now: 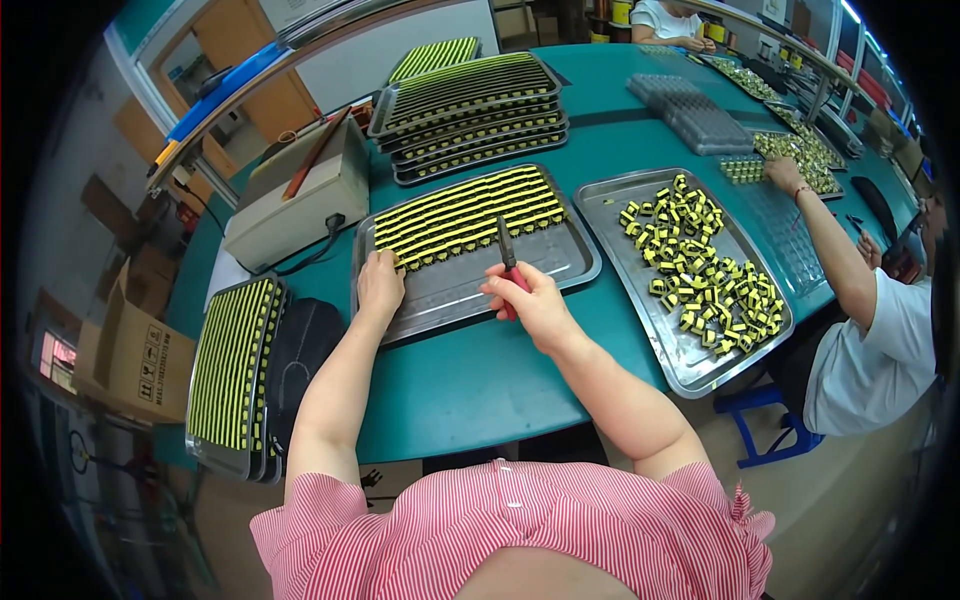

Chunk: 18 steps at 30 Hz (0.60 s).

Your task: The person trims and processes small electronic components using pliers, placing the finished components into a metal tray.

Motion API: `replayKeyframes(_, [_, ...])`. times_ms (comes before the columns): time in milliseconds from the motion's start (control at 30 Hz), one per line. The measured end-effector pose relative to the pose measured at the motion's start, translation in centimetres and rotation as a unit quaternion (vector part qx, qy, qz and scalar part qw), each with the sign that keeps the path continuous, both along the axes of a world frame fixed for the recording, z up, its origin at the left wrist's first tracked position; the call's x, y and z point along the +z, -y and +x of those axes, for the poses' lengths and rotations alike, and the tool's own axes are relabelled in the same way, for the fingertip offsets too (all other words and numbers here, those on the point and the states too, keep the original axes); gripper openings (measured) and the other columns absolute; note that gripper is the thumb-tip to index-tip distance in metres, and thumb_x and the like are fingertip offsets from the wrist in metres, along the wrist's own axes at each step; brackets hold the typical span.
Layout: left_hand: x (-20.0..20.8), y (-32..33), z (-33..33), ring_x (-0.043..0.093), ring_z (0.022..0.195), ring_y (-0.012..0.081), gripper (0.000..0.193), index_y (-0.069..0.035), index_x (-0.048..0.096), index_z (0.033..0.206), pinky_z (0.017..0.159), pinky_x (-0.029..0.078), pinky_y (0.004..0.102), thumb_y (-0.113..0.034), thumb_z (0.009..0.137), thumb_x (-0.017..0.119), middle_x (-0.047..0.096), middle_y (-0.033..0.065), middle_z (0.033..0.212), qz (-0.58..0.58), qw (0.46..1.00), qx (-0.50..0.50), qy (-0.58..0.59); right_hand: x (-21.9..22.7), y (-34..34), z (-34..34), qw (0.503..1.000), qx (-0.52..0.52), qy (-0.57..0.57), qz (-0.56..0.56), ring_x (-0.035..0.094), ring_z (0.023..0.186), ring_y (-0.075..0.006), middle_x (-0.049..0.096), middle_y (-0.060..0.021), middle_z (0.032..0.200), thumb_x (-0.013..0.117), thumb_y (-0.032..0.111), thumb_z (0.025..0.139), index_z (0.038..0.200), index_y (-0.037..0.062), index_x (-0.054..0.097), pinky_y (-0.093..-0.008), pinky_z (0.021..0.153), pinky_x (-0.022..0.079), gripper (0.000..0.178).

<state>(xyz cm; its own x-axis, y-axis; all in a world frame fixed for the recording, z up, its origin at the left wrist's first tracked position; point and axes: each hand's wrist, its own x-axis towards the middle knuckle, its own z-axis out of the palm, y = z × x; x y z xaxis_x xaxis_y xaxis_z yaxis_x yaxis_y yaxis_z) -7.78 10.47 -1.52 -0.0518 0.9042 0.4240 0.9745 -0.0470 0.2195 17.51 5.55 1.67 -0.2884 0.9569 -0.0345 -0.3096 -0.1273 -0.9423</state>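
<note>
In front of me lies a metal tray [460, 292] with tight rows of small yellow-and-black coil parts [470, 212] across its far part. My left hand [380, 287] is at the near left end of these rows, its fingers drawn together and pointing down. Whatever they pinch is hidden. My right hand [532, 303] grips red-handled pliers [506, 243] above the tray's bare near part, with the dark jaws pointing up and away. To the right, a second metal tray [640, 300] carries a loose heap of the same coil parts [708, 270].
Stacked trays of parts [470, 110] stand at the back, beside a beige machine [300, 200] with a black cord. More filled trays [235, 370] and a black case [303, 350] lie left. A co-worker's arm [840, 240] reaches over trays at right, above a blue stool [755, 400].
</note>
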Motion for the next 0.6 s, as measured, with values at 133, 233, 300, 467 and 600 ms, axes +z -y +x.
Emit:
replayKeyframes(133, [-0.2, 0.3, 0.3, 0.054, 0.087, 0.0349, 0.025, -0.004, 0.053, 0.09, 0.074, 0.045, 0.042, -0.006, 0.069, 0.067, 0.052, 0.0155, 0.093, 0.033, 0.999, -0.014, -0.011, 0.1, 0.0, 0.3, 1.0, -0.017, 0.003, -0.002, 0.054, 0.068, -0.0081, 0.059, -0.0016, 0.08, 0.06, 0.019, 0.08, 0.097, 0.0041, 0.057, -0.0219, 0.058, 0.044, 0.022])
replayKeyframes(233, [0.4, 1.5, 1.3, 0.053, 0.085, 0.0353, 0.024, -0.004, 0.053, 0.087, 0.071, 0.045, 0.0415, -0.005, 0.067, 0.066, 0.051, 0.0144, 0.092, 0.059, 0.998, -0.024, 0.012, -0.3, -0.4, 0.2, 1.0, -0.02, -0.009, -0.002, 0.052, 0.062, -0.0067, 0.058, -0.0014, 0.076, 0.06, 0.016, 0.081, 0.096, 0.0027, 0.056, -0.0195, 0.055, 0.043, 0.02])
replayKeyframes(300, [0.9, 2.8, 1.8, 0.054, 0.08, 0.0341, 0.022, -0.004, 0.054, 0.085, 0.067, 0.044, 0.0412, -0.003, 0.067, 0.066, 0.051, 0.0148, 0.092, 0.085, 0.993, -0.067, 0.049, -0.3, -0.6, -0.2, 1.0, -0.025, -0.018, 0.002, 0.05, 0.059, -0.006, 0.054, 0.0003, 0.071, 0.062, 0.015, 0.079, 0.091, 0.0026, 0.056, -0.0196, 0.054, 0.042, 0.018])
replayKeyframes(467, [2.9, 7.0, 6.9, 0.053, 0.063, 0.0244, 0.015, -0.003, 0.054, 0.081, 0.059, 0.044, 0.0335, 0.0, 0.07, 0.064, 0.052, 0.0115, 0.086, 0.054, 0.977, -0.123, 0.166, -2.1, -1.9, 0.2, 0.976, -0.143, 0.118, 0.116, 0.056, 0.061, -0.0147, 0.058, -0.0069, 0.068, 0.064, 0.022, 0.075, 0.086, 0.0035, 0.06, -0.0292, 0.059, 0.046, 0.022])
replayKeyframes(600, [2.6, 9.1, 9.2, 0.049, 0.058, 0.0151, 0.01, -0.001, 0.053, 0.077, 0.052, 0.041, 0.0245, 0.004, 0.072, 0.061, 0.051, 0.0083, 0.083, 0.118, 0.943, -0.201, 0.236, -1.1, -2.4, 1.1, 0.927, -0.222, 0.234, 0.19, 0.061, 0.07, -0.0224, 0.062, -0.0119, 0.076, 0.063, 0.02, 0.074, 0.087, 0.004, 0.06, -0.0321, 0.066, 0.048, 0.021])
